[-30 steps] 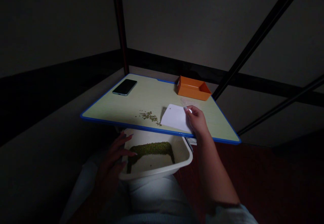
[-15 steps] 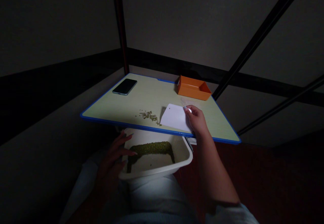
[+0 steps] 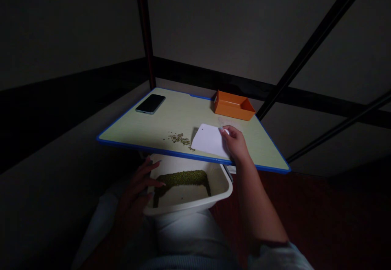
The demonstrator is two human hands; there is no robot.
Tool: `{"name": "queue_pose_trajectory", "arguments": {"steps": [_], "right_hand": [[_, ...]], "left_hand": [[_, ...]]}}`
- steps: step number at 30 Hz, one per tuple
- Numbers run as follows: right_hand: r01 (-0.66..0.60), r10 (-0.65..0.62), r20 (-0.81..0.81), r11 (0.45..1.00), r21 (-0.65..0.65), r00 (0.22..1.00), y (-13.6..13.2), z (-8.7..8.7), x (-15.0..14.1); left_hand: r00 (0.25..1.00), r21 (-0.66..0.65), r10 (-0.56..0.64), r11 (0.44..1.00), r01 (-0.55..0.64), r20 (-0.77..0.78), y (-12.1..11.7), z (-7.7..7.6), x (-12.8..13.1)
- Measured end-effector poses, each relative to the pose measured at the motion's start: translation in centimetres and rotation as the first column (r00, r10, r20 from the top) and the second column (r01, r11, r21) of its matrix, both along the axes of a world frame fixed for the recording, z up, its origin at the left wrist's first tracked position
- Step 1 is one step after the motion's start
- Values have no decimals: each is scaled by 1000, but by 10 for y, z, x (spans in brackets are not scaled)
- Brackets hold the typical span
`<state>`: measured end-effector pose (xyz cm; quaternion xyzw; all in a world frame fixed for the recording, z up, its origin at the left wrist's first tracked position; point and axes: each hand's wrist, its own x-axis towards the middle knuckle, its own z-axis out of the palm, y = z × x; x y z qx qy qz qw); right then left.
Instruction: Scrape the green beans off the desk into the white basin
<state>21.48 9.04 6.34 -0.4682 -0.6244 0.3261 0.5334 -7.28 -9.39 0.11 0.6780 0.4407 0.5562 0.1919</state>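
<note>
My right hand [image 3: 235, 143] pinches a white card [image 3: 210, 140] by its right side, thumb on top. The card stands tilted on the table with its lower left corner by a scatter of small green beans or seeds [image 3: 179, 139]. A small dark spot or hole shows near its upper left corner. My left hand [image 3: 139, 186] lies over the left rim of a white plastic basin [image 3: 221, 186] on my lap, fingers reaching inside and holding it. More green beans [image 3: 183, 178] lie in the basin, heaped along the far side and the left. The table's edge hides its far part.
A pale yellow-green folding table [image 3: 131, 129] with a blue edge stands over the basin. On it are a phone [image 3: 150, 104] at the back left and an orange open box [image 3: 233, 106] at the back right. Dark-framed walls close in behind and to the left.
The right hand has shifted the white card slightly left, closer against the scattered beans. The left hand and the basin stay where they were.
</note>
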Motion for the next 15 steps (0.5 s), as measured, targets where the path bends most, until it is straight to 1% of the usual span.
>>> {"name": "queue_pose_trajectory", "arguments": {"steps": [5, 15], "right_hand": [[-6, 6, 0, 1000, 20, 1000, 0, 0, 0], [-9, 9, -38, 1000, -6, 999, 0, -3, 4]], "left_hand": [[999, -16, -26, 1000, 26, -25, 1, -1, -3], [1000, -6, 0, 1000, 0, -28, 0, -1, -1]]}}
